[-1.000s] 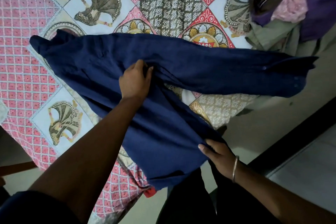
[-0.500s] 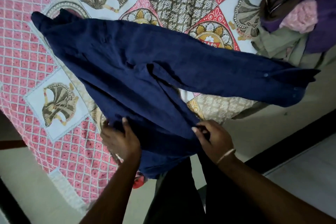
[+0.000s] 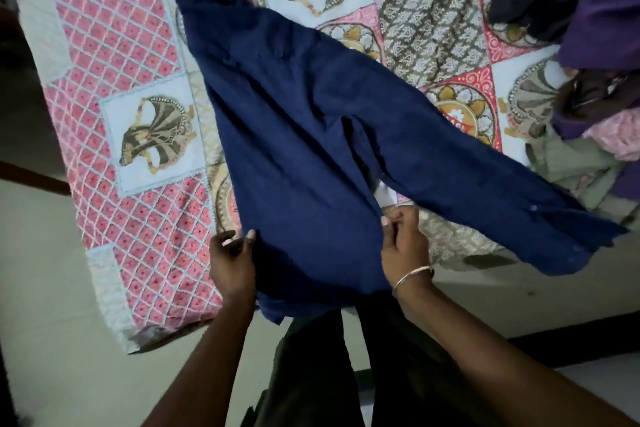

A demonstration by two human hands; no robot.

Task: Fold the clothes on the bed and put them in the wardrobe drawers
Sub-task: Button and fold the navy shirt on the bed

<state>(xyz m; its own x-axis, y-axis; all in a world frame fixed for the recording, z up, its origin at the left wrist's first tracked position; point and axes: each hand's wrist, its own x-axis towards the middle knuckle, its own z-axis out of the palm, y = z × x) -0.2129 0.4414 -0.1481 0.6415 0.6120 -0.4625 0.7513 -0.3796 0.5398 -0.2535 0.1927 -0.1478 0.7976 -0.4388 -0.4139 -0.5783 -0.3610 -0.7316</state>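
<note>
1. Nearest, the left hand [image 3: 231, 263] pinches the near edge of the navy garment [image 3: 304, 156], fingers curled round the cloth; the right hand [image 3: 403, 246] grips the edge on the other side, with a bangle [image 3: 412, 276] at the wrist.
2. The garment lies spread on the bedspread [image 3: 138, 87], its near end hanging over the bed's edge. If either grip slackens, I judge that end could slide to the floor [image 3: 52, 322].
3. Its long right part [image 3: 502, 204] also overhangs the edge, so a pull could drag it askew and spoil the fold.
4. Farther off, the pile of clothes [image 3: 595, 45] is cut off at the frame; how many pieces it holds cannot be told.
5. No wardrobe is visible.
</note>
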